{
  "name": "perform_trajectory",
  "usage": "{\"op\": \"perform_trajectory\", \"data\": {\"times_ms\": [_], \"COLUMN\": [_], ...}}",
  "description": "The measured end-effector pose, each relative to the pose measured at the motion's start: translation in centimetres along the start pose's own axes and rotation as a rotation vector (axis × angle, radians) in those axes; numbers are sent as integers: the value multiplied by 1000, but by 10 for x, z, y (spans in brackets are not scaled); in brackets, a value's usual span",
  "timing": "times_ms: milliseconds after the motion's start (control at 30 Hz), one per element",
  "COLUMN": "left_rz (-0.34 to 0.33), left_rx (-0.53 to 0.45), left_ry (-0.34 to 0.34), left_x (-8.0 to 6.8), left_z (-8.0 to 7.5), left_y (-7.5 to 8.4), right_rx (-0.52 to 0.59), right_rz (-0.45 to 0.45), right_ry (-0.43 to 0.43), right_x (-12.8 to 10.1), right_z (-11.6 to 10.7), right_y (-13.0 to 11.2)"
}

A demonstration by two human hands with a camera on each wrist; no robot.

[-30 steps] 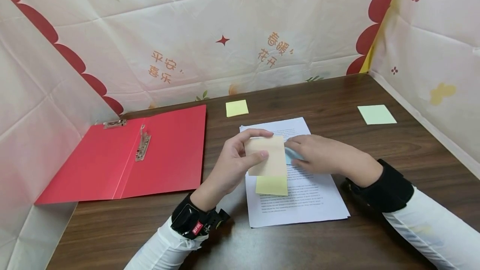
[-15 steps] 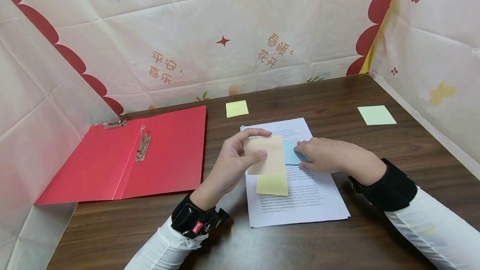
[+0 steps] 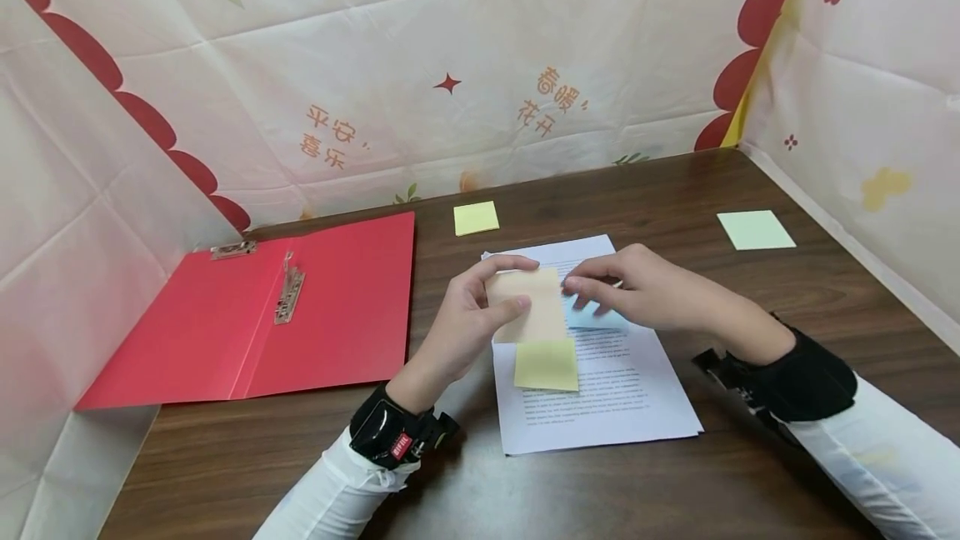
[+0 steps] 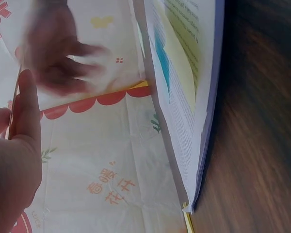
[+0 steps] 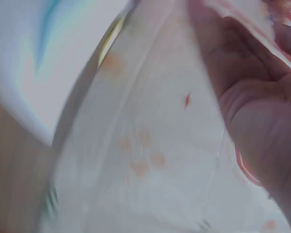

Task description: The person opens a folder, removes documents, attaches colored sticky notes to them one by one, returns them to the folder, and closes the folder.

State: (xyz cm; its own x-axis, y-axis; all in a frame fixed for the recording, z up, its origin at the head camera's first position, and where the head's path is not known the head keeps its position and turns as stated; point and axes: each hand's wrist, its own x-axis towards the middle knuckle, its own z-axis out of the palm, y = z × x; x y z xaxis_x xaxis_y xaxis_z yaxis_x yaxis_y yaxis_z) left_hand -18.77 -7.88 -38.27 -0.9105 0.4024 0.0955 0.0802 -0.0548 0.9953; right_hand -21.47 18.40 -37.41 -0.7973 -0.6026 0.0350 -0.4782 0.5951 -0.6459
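Note:
My left hand (image 3: 467, 319) pinches a small pad of cream sticky notes (image 3: 542, 319) between thumb and fingers, raised above a stack of printed paper (image 3: 600, 407). In the left wrist view the pad (image 4: 15, 92) appears edge-on. My right hand (image 3: 660, 294) hovers by the pad's right edge, fingers loosely bent; its image (image 4: 56, 53) is blurred in the left wrist view, and nothing shows in its grasp. A blue sticky note (image 3: 603, 322) on the top sheet is partly covered by that hand. Below the pad, a yellow sticky note (image 3: 546, 369) lies on the same sheet.
An open red folder (image 3: 337, 307) with a metal clip (image 3: 289, 294) lies on the left of the wooden table (image 3: 450, 490). Behind the paper is a yellow sticky note pad (image 3: 476, 218); a green one (image 3: 756, 230) lies at the far right. Printed cloth (image 3: 375, 65) surrounds the table.
My right hand has let go of the blue note, lifted off the sheet and moved left to the cream pad. My left hand stays nearly still with the pad.

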Motion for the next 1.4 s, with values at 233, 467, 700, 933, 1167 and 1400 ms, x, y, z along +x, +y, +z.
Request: {"op": "perform_trajectory", "data": {"times_ms": [233, 467, 700, 933, 1167, 1400], "left_rz": [4, 5, 3, 209, 195, 155], "left_rx": [35, 303, 1170, 1575, 1588, 1542], "left_ry": [22, 42, -234, -471, -481, -510], "left_x": [0, 3, -15, -41, -39, -39], "left_z": [1, 3, 35, 66, 65, 61], "left_y": [0, -4, -24, -44, -42, -39], "right_rx": [360, 227, 172, 177, -144, -457], "right_rz": [73, 150, 337, 498, 461, 383], "right_ry": [-21, 204, 249, 164, 122, 79], "right_x": [6, 44, 140, 194, 206, 206], "right_z": [5, -35, -70, -50, -45, -33], "right_y": [-21, 1, 62, 112, 125, 121]}}
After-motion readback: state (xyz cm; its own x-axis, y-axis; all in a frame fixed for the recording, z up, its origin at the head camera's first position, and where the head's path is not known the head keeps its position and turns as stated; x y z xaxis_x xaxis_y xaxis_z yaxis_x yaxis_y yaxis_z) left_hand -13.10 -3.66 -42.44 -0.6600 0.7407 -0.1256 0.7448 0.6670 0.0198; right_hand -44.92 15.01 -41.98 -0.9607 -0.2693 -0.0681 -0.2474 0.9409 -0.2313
